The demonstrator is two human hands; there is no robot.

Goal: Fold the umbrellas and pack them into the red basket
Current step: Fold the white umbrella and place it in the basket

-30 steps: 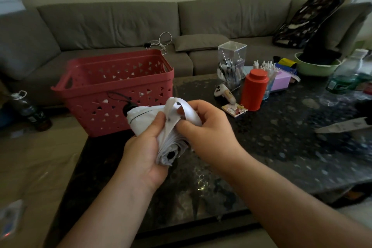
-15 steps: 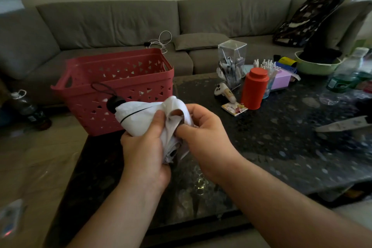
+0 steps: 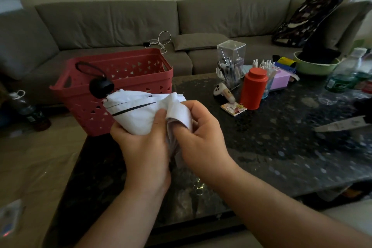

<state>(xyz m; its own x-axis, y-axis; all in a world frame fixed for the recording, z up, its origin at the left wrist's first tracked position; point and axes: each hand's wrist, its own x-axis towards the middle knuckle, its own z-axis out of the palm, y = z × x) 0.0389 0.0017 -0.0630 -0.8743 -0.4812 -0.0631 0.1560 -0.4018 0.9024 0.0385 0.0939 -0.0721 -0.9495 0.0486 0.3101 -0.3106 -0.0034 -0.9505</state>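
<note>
The white umbrella (image 3: pixel 138 112), folded into a bundle with its black handle (image 3: pixel 101 86) pointing up-left, is held above the dark counter (image 3: pixel 281 137) just in front of the red basket (image 3: pixel 128 78). The left hand (image 3: pixel 145 147) grips its canopy with curled fingers; the right hand (image 3: pixel 201 137) pinches the white strap (image 3: pixel 181 113). No writing is legible on the red canister (image 3: pixel 254 88) or the bottles beyond.

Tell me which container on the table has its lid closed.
The orange-red canister with a lid on top; the red basket and the green bowl are open at the top.
</note>
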